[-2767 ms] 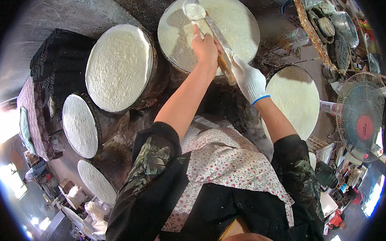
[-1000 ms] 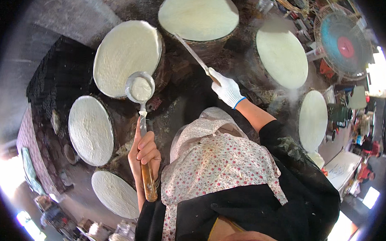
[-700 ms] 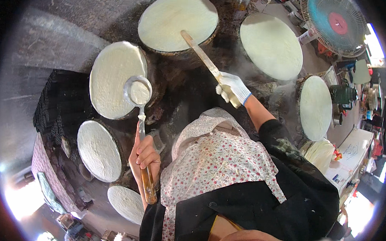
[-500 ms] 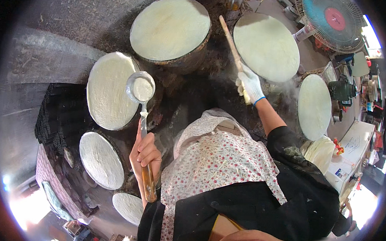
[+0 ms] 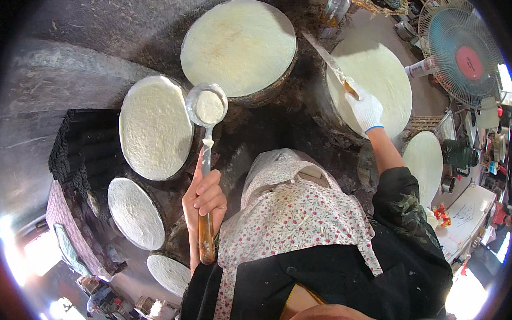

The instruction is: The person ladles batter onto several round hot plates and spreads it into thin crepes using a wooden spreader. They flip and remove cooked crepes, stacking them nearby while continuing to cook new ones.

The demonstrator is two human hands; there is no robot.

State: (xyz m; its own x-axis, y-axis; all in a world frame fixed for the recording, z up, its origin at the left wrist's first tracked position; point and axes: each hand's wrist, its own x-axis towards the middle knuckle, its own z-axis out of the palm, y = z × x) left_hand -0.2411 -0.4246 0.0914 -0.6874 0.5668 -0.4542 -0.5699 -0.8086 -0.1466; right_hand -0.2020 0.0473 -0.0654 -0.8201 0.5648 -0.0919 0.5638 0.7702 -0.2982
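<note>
In the head view, one bare left hand (image 5: 208, 195) curls its fingers closed around one ladle (image 5: 206, 155), forefinger stretched along the shaft, its bowl of white batter (image 5: 209, 106) seen between two of six pale rounds (image 5: 237, 49). One gloved right hand (image 5: 364, 107) grips one flat blade (image 5: 330, 62), fingers wrapped, by a third round's edge. One fan (image 5: 468, 60) stands rightward.

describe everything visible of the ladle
The ladle has a round, metal-looking bowl holding pale batter, a grey metal-looking stem smeared pale near the bowl, and a brown, wood-looking handle. The left hand grips it, index finger along the stem. It runs nearly straight up the picture, bowl at top; there the bowl overlaps the edges of two pale round sheets, but contact is unclear.
</note>
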